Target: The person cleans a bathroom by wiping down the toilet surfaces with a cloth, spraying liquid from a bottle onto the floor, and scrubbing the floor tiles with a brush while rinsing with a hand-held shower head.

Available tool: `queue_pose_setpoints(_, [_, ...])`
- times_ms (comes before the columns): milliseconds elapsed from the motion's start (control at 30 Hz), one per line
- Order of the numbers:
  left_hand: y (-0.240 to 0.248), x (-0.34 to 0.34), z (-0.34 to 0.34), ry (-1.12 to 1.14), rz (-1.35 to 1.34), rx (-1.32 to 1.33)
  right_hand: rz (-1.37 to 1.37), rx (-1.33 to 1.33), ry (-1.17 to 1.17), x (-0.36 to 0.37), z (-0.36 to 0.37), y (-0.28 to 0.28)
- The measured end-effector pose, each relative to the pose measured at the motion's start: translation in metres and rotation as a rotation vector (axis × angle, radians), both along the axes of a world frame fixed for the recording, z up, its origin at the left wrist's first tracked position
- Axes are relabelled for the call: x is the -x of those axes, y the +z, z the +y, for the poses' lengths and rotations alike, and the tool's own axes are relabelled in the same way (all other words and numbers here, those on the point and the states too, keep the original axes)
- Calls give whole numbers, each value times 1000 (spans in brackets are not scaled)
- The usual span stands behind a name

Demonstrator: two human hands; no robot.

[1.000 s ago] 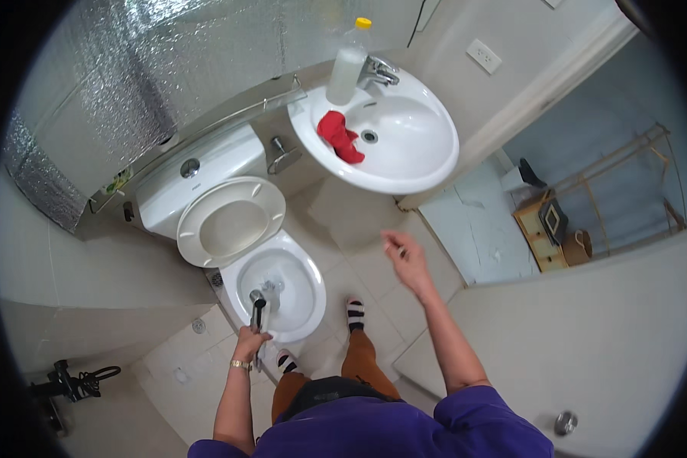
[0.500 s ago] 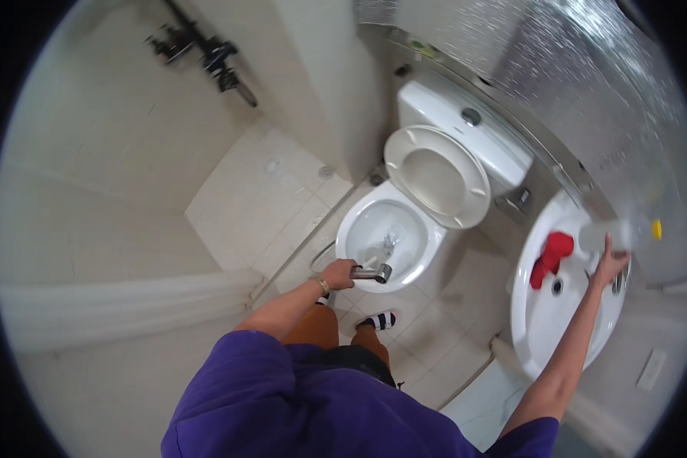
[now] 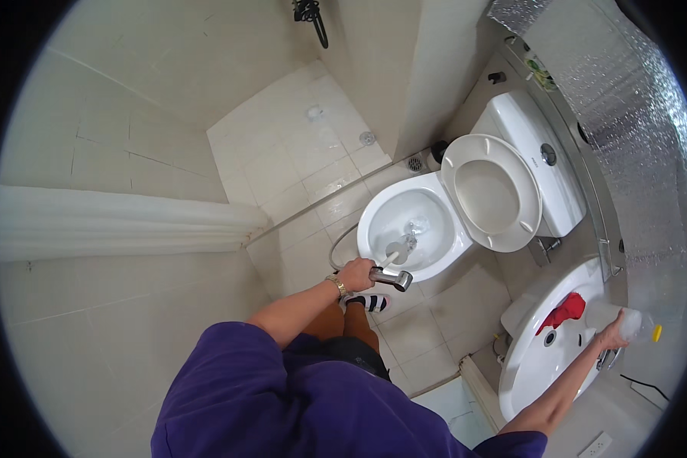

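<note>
My left hand (image 3: 356, 274) grips a metal bidet sprayer (image 3: 390, 278), its nozzle pointed into the white toilet bowl (image 3: 374, 221), where water splashes. The sprayer's hose (image 3: 336, 246) loops beside the bowl. The toilet seat and lid (image 3: 490, 191) stand raised against the cistern (image 3: 538, 156). My right hand (image 3: 612, 334) reaches out to the right and closes on a clear plastic bottle with a yellow cap (image 3: 640, 327) at the back of the white sink (image 3: 538, 366). A red cloth (image 3: 563, 311) lies in the sink basin.
A white shower curtain (image 3: 114, 225) hangs bunched at the left. The tiled shower floor (image 3: 298, 145) has a drain (image 3: 367, 138), and a wall fitting (image 3: 311, 14) is at the top. A mirror wall (image 3: 626, 114) lies behind toilet and sink. My feet (image 3: 366, 302) stand by the bowl.
My head has turned, so the view rotated and the toilet and sink now sit at the right. My right hand moved from mid-air to the bottle at the sink. The left hand kept hold of the sprayer.
</note>
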State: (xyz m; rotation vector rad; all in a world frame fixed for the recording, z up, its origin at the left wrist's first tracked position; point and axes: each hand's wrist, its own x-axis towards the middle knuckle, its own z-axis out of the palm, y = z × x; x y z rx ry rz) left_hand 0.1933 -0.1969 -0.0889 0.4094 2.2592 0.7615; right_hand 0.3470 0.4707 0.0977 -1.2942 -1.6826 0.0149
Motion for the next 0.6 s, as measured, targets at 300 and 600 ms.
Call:
queue_pose_setpoints(300, [1,34,-28,-61,-87,-3,141,130,420,-1,-221,82])
queue_pose_setpoints(600, [-5,37,-49,119,-160,-170,-65,573,633,-20,-363,61])
